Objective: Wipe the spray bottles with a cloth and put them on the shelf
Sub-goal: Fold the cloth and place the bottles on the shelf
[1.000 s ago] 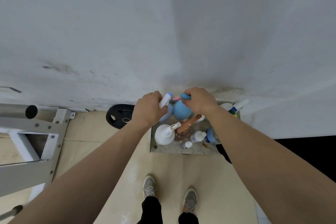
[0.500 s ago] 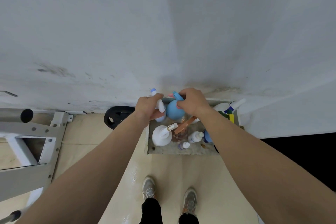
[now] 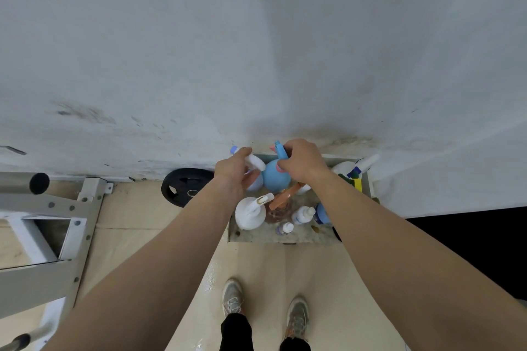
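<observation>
left hand (image 3: 232, 169) fingers gripped the white spray head (image 3: 255, 162) at the shelf's (image 3: 256, 235) back left corner | right hand (image 3: 303, 161) fingers clenched round the blue round bottle's (image 3: 273, 179) trigger, by the back edge | white round bottle (image 3: 249, 212) and orange-headed bottle (image 3: 281, 199) stood toward the front edge | weight plate (image 3: 182, 186) lay left of the shelf

Just one head cam, looking steeply down past both arms at the shelf (image 3: 281, 235), floor (image 3: 148, 214) and wall (image 3: 256, 51).
</observation>
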The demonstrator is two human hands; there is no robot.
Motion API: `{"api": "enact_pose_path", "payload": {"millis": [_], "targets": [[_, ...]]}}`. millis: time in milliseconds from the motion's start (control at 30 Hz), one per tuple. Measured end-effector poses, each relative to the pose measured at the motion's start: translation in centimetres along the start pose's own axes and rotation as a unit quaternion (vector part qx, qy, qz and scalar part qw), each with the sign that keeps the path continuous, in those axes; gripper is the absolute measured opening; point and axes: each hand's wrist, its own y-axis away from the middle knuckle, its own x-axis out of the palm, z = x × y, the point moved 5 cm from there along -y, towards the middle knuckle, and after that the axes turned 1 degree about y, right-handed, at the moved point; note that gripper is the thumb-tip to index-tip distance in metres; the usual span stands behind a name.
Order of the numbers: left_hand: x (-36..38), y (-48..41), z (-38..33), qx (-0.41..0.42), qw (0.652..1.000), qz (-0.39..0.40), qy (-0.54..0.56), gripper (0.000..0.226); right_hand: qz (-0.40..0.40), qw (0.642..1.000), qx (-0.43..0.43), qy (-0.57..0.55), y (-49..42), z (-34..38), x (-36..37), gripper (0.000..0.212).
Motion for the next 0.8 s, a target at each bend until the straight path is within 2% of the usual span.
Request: {"api": "enact_pose_path", "payload": {"millis": [100,200,267,333,433,500,567,633,800], "targets": [[0.3,1.1,0.4,-0.046,0.998,0.041,0.024,0.025,-0.018,1.0,0.003,0.0,0.0,-0.3,-0.3,0.017],[-0.5,1.6,-0.2,-0.029,0.998,0.027,-0.049,0.048,-0.026,1.0,0.007,0.006,0.0,-0.7,-0.5,0.02],[-1.7,0.8,-1.1,0.044,0.98,-0.017,-0.195,0.08,-0.026,1.0,0.006,0.003,-0.1,-0.9,-0.6,0.02],[-2.3,0.2,-2.4,0.171,0.917,-0.017,-0.36,0.091,-0.027,1.0,0.004,0.006,-0.1,-1.0,-0.7,0.022],[-1.4,0.3,-3.5,0.327,0.799,0.063,-0.501,0.057,-0.026,1.0,-0.004,0.008,-0.1,-1.2,-0.7,0.027],[-0.9,0.8,-3.7,0.377,0.746,0.082,-0.543,0.032,-0.023,1.0,-0.013,0.015,-0.1,-1.3,-0.7,0.028],[-0.8,1.1,-4.0,0.409,0.707,0.043,-0.575,0.019,-0.019,0.999,-0.023,0.028,-0.2,-1.3,-0.9,0.027],[-1.1,1.2,-4.1,0.423,0.691,-0.002,-0.586,0.017,-0.019,0.998,-0.038,0.046,-0.2,-1.1,-1.0,0.028],[-1.2,1.1,-3.2,0.453,0.683,-0.058,-0.57,0.019,-0.028,0.981,-0.11,0.157,-0.1,0.2,-1.3,0.028]]}}
